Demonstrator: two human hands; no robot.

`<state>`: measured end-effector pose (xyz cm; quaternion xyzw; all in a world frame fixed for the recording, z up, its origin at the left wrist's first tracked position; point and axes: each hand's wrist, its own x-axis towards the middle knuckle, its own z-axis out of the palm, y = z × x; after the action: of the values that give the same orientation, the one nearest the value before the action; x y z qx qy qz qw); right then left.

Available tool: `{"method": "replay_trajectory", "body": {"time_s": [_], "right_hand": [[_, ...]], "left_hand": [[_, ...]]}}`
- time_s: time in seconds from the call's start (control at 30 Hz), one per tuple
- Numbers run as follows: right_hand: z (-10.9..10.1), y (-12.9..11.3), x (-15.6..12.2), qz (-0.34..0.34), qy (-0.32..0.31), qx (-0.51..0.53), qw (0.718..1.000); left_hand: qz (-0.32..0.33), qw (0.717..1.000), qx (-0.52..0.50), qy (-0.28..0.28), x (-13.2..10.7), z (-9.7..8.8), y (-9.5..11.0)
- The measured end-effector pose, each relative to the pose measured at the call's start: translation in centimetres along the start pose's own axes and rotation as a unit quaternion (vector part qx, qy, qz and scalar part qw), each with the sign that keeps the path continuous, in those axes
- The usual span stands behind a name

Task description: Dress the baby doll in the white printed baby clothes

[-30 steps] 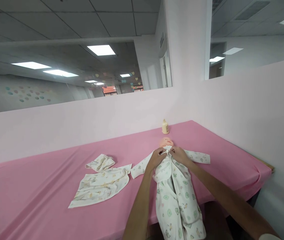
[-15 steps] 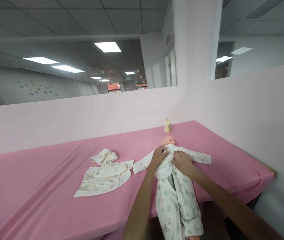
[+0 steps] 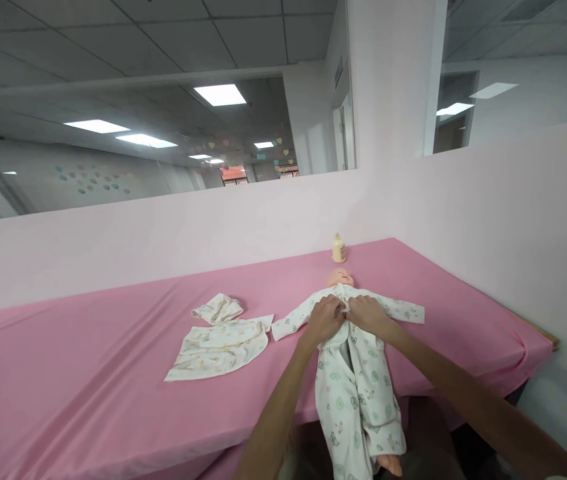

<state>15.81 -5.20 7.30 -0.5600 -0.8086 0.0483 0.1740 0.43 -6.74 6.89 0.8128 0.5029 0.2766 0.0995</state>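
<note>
A baby doll [image 3: 340, 277] lies on its back on the pink table [image 3: 88, 373], dressed in a white romper [image 3: 358, 393] with green prints. Its legs hang over the table's front edge. My left hand [image 3: 327, 319] and my right hand [image 3: 366, 313] meet on the doll's chest, fingers pinched on the two front edges of the romper. Below the hands the romper's front gapes open. The doll's sleeves are spread out to both sides.
A small cream bottle [image 3: 338, 249] stands behind the doll's head by the pink wall. To the left lie a folded white baby garment [image 3: 220, 343] and a smaller crumpled cloth piece [image 3: 219, 308]. A pink partition wall runs along the back and right.
Both hands have moved down from the doll's collar to its chest along the romper's front. The camera view has shifted slightly.
</note>
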Motion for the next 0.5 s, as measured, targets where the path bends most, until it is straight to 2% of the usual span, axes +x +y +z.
{"method": "replay_trajectory", "body": {"time_s": [0.1, 0.3, 0.37, 0.5], "right_hand": [[-0.4, 0.7, -0.4, 0.011, -0.006, 0.039, 0.999], [-0.3, 1.2, -1.0, 0.042, 0.033, 0.171, 0.984], [-0.2, 1.3, -1.0, 0.049, 0.041, 0.175, 0.982], [0.1, 1.3, -1.0, 0.061, 0.049, 0.185, 0.980]], "left_hand": [[0.008, 0.999, 0.014, -0.027, -0.3, -0.5, 0.4], [0.026, 0.983, 0.179, -0.013, 0.1, 0.2, 2.0], [0.032, 0.983, 0.181, -0.004, 0.2, 0.5, 2.0], [0.031, 0.993, 0.111, 0.031, -0.1, 1.2, 1.1]]}}
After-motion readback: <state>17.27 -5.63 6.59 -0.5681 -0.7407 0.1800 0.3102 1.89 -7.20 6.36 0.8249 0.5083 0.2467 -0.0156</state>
